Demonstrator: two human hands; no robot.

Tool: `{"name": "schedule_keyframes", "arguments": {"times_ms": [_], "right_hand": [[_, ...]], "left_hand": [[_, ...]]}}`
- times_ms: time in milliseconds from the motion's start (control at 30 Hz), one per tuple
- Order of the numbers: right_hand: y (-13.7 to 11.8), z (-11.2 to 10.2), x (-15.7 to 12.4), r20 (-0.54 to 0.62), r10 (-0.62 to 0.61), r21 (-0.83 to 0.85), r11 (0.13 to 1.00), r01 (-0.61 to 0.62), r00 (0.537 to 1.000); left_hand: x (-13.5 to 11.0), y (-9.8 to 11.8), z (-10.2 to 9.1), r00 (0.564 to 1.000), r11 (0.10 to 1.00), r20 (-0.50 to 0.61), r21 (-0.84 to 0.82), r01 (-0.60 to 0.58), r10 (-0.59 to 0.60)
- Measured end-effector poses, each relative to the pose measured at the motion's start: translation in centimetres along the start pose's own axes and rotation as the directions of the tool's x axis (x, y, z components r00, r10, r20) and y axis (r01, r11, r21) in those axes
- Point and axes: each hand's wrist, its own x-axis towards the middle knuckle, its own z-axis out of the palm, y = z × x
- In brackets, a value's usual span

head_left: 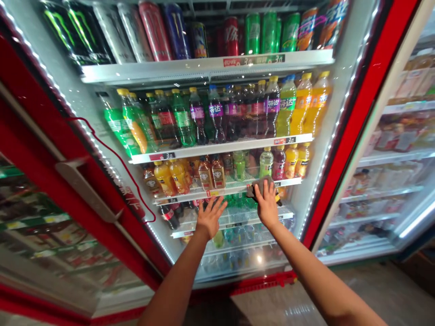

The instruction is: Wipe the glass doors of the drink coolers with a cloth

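Observation:
My right hand [268, 206] presses a dark grey cloth [263, 185] flat, with the fingers spread over it, in front of the third shelf's right part. The cloth seems to lie against the glass door [260, 259] of a drinks fridge, where a light is reflected. My left hand [210, 219] is raised to the left of it, with fingers spread and nothing in them. It is at or close to the glass; whether it touches cannot be told. Behind the hands, bottles of juice [177, 174] and tea-coloured drinks [205, 173] stand on a white shelf [190, 195].
Cans [154, 31] fill the top shelf and soda bottles [216, 111] the second. A red door frame [356, 122] borders the right side. At left is a grey handle [89, 192]. Another fridge [390, 158] stands to the right, above the grey floor [367, 294].

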Motion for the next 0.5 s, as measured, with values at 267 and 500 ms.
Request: {"name": "schedule_keyframes", "arguments": {"times_ms": [267, 500], "right_hand": [[-0.9, 0.8, -5.1, 0.2, -0.333, 0.022, 0.942, 0.335, 0.922], [-6.5, 1.0, -0.6, 0.027, -0.06, 0.099, 0.993, 0.057, 0.998]], "left_hand": [[-4.0, -2.4, 0.4, 0.975, 0.991, -0.186, 0.084, -0.103, 0.117], [-9.9, -8.2, 2.5, 0.96, 0.998, -0.277, 0.05, -0.033, 0.046]]}}
